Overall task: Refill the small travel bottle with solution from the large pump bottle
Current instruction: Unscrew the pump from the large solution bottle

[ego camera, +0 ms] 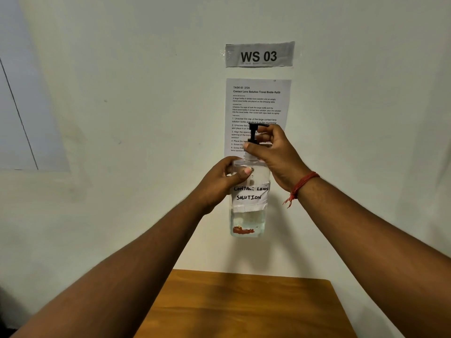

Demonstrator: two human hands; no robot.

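The large clear pump bottle hangs upright in the air in front of the wall, well above the table. A white label on it reads "CONTACT LENS SOLUTION", and clear liquid fills its lower part. My left hand grips the bottle's shoulder from the left, thumb across the front. My right hand curls round the black pump head and its collar at the top. The small travel bottle is not in view.
A wooden table lies below, only its far part showing, pushed against a pale wall. On the wall are a "WS 03" sign and a printed task sheet. A red thread is tied round my right wrist.
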